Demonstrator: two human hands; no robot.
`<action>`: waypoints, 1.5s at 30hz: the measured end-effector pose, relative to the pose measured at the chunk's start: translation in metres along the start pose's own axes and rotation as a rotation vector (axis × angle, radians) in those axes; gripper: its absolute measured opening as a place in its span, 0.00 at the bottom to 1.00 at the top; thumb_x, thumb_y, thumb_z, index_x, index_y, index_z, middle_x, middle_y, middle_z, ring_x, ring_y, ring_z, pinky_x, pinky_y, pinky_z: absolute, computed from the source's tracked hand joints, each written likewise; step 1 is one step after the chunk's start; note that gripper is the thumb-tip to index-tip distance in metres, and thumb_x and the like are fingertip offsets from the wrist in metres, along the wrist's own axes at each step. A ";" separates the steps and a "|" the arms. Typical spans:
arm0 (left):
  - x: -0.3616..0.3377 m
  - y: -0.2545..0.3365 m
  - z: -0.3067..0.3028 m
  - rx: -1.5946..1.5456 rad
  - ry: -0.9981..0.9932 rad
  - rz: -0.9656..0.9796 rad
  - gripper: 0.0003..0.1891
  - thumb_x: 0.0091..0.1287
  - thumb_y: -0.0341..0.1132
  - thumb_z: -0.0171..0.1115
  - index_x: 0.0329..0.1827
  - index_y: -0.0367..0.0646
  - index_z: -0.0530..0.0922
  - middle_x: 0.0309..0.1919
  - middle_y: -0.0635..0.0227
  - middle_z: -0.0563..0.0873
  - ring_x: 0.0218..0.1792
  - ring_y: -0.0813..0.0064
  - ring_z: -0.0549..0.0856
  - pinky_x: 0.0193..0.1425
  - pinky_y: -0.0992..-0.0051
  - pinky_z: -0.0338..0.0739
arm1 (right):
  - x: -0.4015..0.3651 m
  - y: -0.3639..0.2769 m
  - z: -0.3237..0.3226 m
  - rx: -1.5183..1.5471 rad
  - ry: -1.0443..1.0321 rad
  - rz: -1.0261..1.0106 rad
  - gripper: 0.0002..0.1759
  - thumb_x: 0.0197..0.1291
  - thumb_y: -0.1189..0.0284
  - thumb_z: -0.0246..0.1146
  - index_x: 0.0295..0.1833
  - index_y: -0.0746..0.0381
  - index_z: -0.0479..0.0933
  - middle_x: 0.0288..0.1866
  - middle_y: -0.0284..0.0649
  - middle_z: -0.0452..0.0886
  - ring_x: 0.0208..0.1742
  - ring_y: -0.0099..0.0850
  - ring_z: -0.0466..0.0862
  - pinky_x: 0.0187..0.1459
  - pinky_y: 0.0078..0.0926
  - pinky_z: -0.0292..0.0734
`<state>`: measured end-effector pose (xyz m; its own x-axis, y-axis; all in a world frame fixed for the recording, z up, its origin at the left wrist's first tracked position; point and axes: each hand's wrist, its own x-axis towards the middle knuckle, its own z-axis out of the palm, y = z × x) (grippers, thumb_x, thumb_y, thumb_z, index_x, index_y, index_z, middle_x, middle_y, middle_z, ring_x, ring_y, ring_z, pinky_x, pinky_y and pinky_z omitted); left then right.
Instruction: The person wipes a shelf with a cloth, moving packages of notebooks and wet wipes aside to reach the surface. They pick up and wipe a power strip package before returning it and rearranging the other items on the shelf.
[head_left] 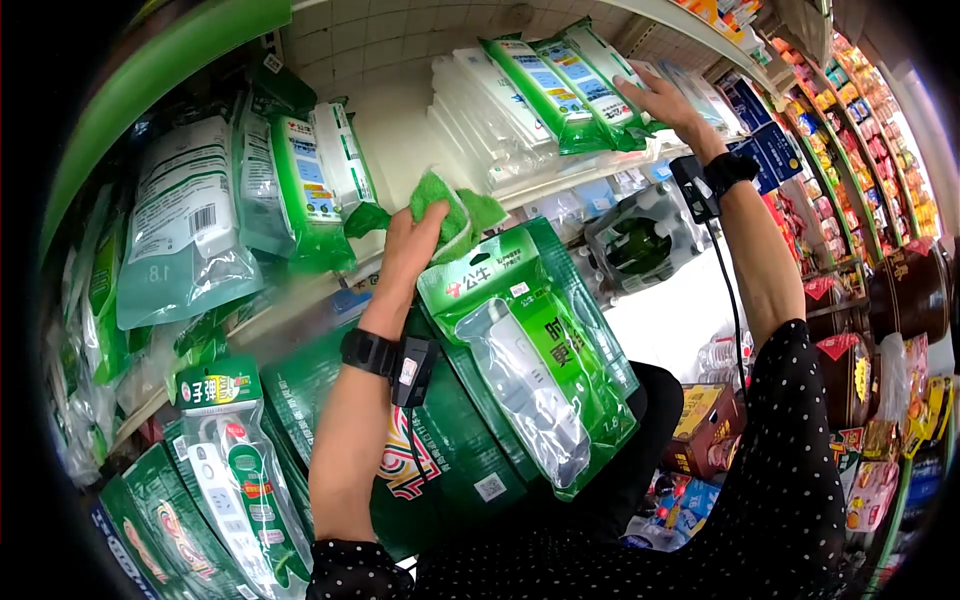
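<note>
My left hand (412,245) is closed on a green cloth (440,210), which lies bunched against the pale shelf surface (395,150). Higher up on the right, my right hand (668,102) has its fingers stretched out against the end of a row of green-and-white packages (575,90). Some of its fingertips are hard to make out there. Just below my left hand, a power strip in a clear and green pack (530,370) leans on green cartons. Each wrist wears a black strap with a small device.
Hanging packs (185,210) and more green-and-white packages (305,185) fill the shelf's left side. Another packed power strip (225,480) rests on green cartons (450,470) below. Shrink-wrapped bottles (640,240) stand on the lower shelf. Snack shelves (840,150) line the right.
</note>
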<state>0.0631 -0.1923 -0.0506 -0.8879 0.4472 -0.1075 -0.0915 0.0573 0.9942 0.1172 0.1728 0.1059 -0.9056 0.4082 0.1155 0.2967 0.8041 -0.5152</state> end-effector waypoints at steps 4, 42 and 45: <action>0.002 -0.005 -0.002 -0.002 0.003 -0.033 0.22 0.61 0.46 0.56 0.40 0.31 0.80 0.33 0.61 0.84 0.36 0.72 0.82 0.43 0.72 0.74 | 0.009 0.011 -0.003 -0.027 0.063 -0.020 0.32 0.64 0.53 0.58 0.63 0.68 0.70 0.57 0.48 0.77 0.58 0.33 0.75 0.59 0.26 0.67; 0.041 -0.076 0.012 0.270 -0.070 0.436 0.27 0.65 0.48 0.54 0.62 0.41 0.69 0.60 0.53 0.75 0.61 0.53 0.72 0.62 0.65 0.68 | -0.034 -0.245 0.266 0.566 -0.375 0.099 0.54 0.41 0.52 0.72 0.67 0.75 0.57 0.59 0.52 0.73 0.56 0.42 0.77 0.52 0.28 0.74; 0.034 -0.070 0.008 -0.137 -0.077 0.274 0.28 0.64 0.51 0.51 0.59 0.39 0.71 0.54 0.49 0.79 0.57 0.49 0.76 0.60 0.59 0.69 | -0.032 -0.226 0.254 0.836 -0.411 0.267 0.33 0.52 0.58 0.64 0.56 0.71 0.70 0.47 0.43 0.78 0.45 0.33 0.78 0.45 0.27 0.73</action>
<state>0.0429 -0.1741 -0.1236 -0.8515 0.4962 0.1695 0.0822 -0.1929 0.9778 0.0018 -0.1316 0.0029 -0.9220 0.2221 -0.3171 0.3404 0.0749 -0.9373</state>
